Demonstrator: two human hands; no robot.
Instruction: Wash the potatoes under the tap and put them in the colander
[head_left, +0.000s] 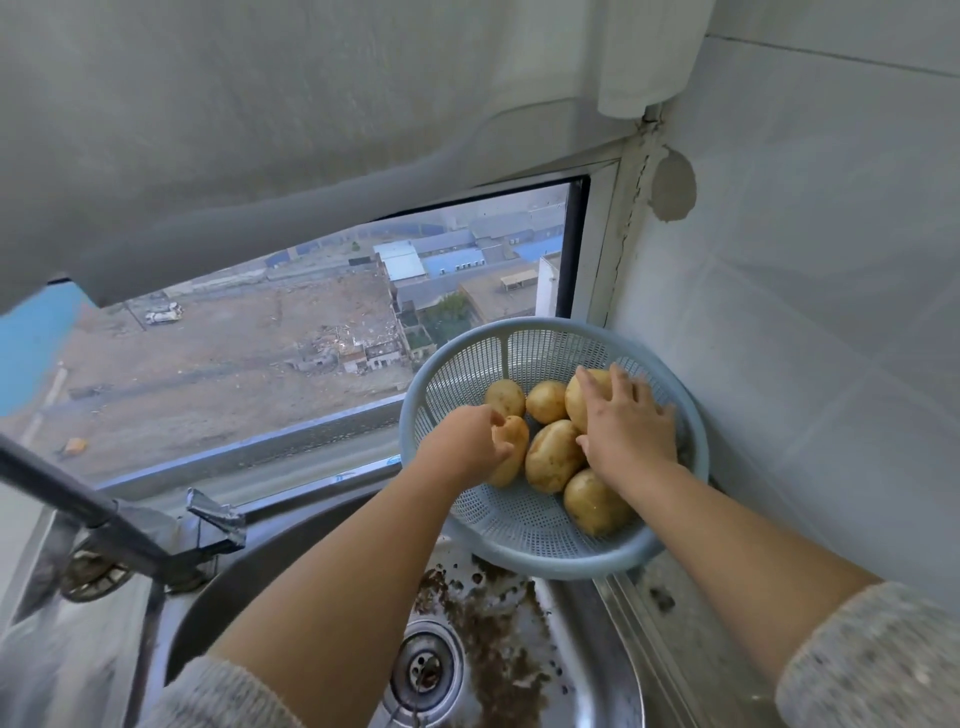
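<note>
**Both Hands in the Colander**

Our two hands are inside the blue colander (519, 525). Six potatoes (553, 454) lie in it, close together. Our left hand (467, 441) is at the left side of the colander, and its fingers are curled round one potato (514, 447). Our right hand (628, 426) is at the far right side of the colander. Its fingers are spread out flat on a big potato (579, 397). The colander sits over the far right edge of the sink (587, 649). Brown dirt (483, 618) lies in the sink just below the colander, and the drain (426, 670) is lower still. The tap (215, 514) is well to the left of the colander. The window (260, 338) is behind the colander.
</note>
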